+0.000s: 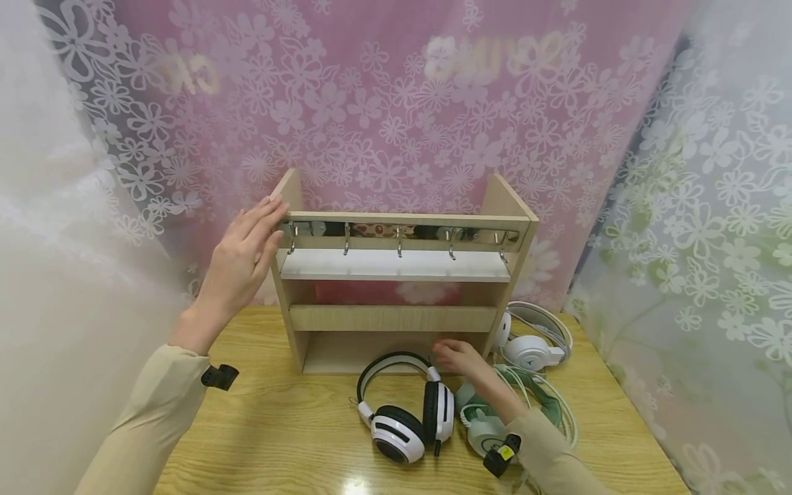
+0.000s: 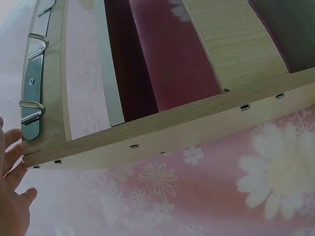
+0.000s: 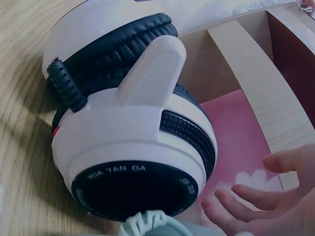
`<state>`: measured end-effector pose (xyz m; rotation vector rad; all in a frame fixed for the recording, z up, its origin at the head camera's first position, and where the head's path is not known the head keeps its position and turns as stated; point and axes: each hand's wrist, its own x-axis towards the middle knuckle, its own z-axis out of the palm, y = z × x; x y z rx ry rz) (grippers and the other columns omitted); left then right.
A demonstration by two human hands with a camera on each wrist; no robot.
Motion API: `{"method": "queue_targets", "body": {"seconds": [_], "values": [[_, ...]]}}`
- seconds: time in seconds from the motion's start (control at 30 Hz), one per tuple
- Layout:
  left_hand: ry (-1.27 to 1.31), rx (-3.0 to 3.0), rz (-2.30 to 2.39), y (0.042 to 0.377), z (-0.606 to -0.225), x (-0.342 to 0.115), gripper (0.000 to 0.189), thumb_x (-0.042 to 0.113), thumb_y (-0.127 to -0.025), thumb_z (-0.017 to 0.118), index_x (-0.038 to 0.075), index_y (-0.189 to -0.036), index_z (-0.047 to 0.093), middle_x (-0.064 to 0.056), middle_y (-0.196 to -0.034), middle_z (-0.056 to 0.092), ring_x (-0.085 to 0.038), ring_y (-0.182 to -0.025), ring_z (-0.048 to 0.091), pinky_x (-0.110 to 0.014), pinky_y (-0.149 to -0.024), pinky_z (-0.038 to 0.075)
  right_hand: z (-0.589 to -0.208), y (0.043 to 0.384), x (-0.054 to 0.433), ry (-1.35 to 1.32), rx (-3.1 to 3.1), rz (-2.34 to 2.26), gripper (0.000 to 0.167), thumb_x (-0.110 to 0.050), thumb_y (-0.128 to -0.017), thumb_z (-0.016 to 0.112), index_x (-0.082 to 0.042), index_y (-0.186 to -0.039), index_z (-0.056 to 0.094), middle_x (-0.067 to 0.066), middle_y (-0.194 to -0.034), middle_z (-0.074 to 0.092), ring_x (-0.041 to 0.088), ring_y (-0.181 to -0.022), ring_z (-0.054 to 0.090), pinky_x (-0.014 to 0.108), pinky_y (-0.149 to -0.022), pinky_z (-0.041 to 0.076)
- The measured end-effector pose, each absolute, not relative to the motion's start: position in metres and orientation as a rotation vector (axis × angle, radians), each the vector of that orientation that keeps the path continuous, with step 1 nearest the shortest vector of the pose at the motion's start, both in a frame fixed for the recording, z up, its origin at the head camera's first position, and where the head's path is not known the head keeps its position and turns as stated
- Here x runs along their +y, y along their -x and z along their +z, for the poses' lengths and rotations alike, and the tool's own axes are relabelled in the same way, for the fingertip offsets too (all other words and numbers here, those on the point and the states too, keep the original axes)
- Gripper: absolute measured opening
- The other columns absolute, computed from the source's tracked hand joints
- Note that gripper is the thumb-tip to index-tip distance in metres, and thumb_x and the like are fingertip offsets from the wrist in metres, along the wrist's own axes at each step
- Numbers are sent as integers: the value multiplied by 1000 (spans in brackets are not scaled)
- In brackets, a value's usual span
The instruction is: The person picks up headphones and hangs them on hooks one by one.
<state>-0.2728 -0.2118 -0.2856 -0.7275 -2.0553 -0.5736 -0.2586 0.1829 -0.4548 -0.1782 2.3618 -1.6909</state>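
Observation:
My left hand (image 1: 238,260) touches the upper left corner of a light wooden shelf rack (image 1: 390,318) with its fingers extended. In the left wrist view, the fingertips (image 2: 15,173) meet the end of the rack's side panel. Across the rack's top front runs a metal hook rail (image 1: 424,232) with several bare hooks. My right hand (image 1: 465,362) is held near the rack's lower right, its fingers loosely bent around nothing. Just in front lies a white-and-black headset (image 1: 396,434), its headband toward the rack. The right wrist view shows that headset's ear cup (image 3: 128,142) beside the hand.
A pale green headset (image 1: 485,434) with coiled cable lies under my right forearm. Behind it, a white headset (image 1: 533,354) sits against the rack's right side. All stand on a wood-grain table (image 1: 278,426). Flower-patterned curtains (image 1: 383,103) hang behind and at the right.

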Motion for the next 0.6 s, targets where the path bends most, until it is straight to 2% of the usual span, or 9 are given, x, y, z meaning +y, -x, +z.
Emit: {"method": "queue_targets", "body": {"seconds": [0.27, 0.6], "values": [[727, -2046, -557, 273, -287, -214, 41, 10, -102, 59, 7, -143, 58, -10, -150, 53, -30, -142, 44, -45, -121, 25, -464, 261, 173, 114, 2395, -1635, 52, -18, -107, 47, 21, -140, 41, 38, -139, 50, 51, -124, 54, 55, -105, 44], [718, -2002, -578, 274, -287, -214, 39, 9, -101, 60, 8, -140, 61, -10, -146, 57, -29, -139, 48, -44, -121, 27, -471, 271, 165, 81, 2509, -1491, 50, -20, -102, 54, 17, -135, 52, 33, -137, 55, 46, -126, 55, 54, -105, 44]]}}
